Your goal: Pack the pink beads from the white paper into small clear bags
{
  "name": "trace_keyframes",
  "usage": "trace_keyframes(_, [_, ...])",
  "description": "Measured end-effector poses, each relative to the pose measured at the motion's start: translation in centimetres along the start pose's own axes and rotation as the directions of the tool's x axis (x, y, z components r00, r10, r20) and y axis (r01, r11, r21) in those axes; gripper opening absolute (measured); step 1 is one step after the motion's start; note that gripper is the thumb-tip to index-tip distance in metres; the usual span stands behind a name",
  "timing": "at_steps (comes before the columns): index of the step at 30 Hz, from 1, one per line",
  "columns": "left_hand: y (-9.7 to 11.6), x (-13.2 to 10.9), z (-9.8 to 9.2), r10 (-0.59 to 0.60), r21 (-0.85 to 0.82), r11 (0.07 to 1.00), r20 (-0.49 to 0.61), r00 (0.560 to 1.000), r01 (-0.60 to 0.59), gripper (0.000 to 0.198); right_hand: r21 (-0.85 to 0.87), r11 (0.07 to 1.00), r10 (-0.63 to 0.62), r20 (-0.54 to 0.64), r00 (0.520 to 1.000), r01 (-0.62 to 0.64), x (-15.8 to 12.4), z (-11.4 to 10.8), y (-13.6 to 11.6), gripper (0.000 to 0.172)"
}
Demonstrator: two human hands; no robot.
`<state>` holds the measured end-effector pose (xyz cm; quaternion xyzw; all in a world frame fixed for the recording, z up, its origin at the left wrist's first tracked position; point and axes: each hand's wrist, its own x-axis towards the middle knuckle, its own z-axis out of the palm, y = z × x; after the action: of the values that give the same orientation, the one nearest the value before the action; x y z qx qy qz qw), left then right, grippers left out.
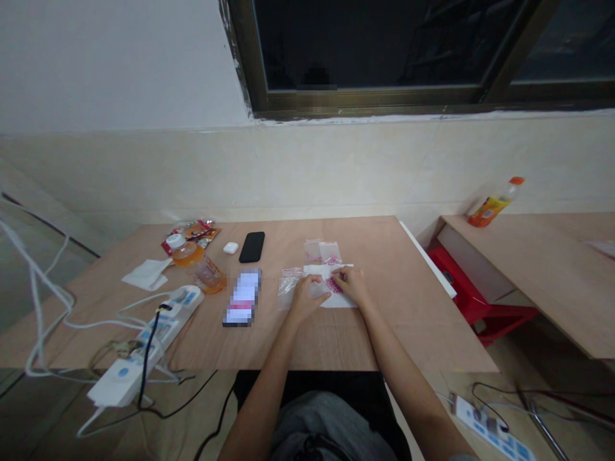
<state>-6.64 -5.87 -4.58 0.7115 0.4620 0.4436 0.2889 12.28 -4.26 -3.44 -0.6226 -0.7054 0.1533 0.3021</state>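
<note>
Grey clothing (312, 422) on me sits below the near edge of the desk (331, 346), beyond which my left hand (305, 298) curves loosely open and my right hand (352, 285), grip unclear, bends over pink pieces (335, 287) on white paper (342, 301).

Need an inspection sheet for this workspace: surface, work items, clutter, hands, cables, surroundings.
Surface: wooden table, bare to the right of the paper.
Work items: white paper with small pink pieces; small clear bags behind it, another to its left.
Clutter: orange drink bottle, wrappers, tissue, white case, black phone, lit phone.
Hands: left hand and right hand over the paper; grip unclear.
Cables: white and black, around a power strip overhanging the front edge.
Surroundings: window, red stool, second table.
</note>
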Motion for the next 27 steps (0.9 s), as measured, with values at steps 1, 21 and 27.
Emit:
trace_keyframes(1, [0.02, -0.01, 0.0, 0.0, -0.008, 1.0, -0.003, 1.0, 0.0, 0.036, -0.024, 1.0, 0.006, 0.007, 1.0, -0.006, -0.01, -0.03, -0.06, 0.025])
trace_keyframes(21, [0.24, -0.02, -0.13, -0.031, -0.02, 0.999, -0.001, 1.0, 0.031, 0.036, -0.036, 0.999, 0.007, 0.012, 1.0, -0.006, -0.07, 0.03, -0.4, 0.02])
trace_keyframes(27, [0.45, 0.03, -0.22, -0.014, -0.036, 0.999, 0.003, 1.0, 0.015, 0.035, 0.08, 0.997, 0.001, -0.024, 1.0, 0.001, 0.02, 0.27, 0.06, 0.022])
